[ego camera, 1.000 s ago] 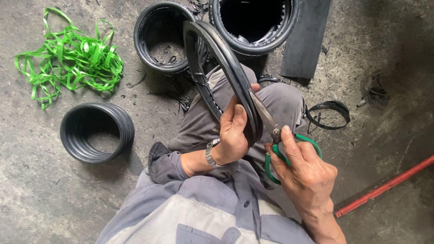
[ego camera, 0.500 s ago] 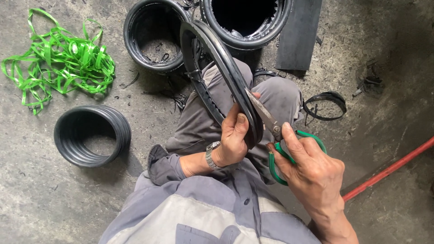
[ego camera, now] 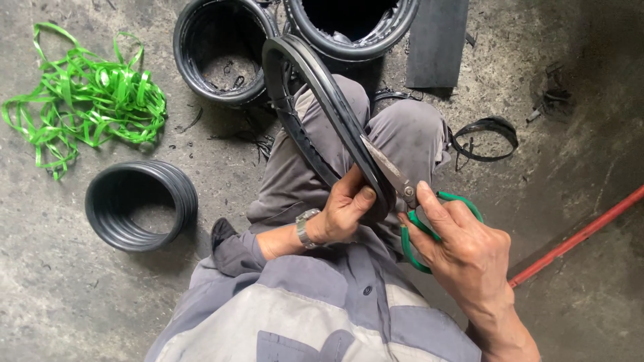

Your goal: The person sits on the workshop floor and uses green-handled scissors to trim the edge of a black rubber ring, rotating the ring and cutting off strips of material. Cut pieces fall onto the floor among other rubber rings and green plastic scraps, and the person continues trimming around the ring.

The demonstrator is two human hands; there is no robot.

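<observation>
Rubber ring (ego camera: 315, 87) over lap, black, ribbed, bent into long loop | left hand (ego camera: 345, 211) clamped on its near end | right hand (ego camera: 463, 251) closed on green-handled scissors (ego camera: 402, 191), blades at rim | step: trimming edge, likely; next needs steady feed | floor: stacked rings (ego camera: 141, 204), green strapping (ego camera: 87, 104), red rod (ego camera: 577, 234)

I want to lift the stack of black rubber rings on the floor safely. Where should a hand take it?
Take the stack of black rubber rings at its rim, from above: it lies flat with the hole up, so fingers can hook inside and the thumb press outside.
</observation>
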